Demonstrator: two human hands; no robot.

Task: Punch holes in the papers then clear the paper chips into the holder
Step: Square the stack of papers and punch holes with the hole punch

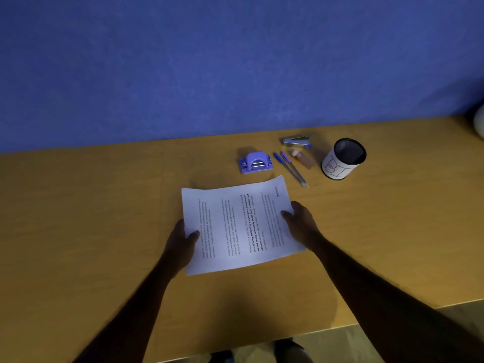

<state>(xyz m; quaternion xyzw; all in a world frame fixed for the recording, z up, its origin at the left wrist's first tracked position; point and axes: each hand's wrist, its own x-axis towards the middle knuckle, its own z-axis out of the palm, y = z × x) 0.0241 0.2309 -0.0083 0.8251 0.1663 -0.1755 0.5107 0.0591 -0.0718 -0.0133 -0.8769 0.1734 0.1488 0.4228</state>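
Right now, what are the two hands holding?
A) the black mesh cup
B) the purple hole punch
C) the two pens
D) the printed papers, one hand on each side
D: the left hand and right hand each grip a side of the printed papers, while the hole punch, pens and cup sit untouched farther back on the desk.
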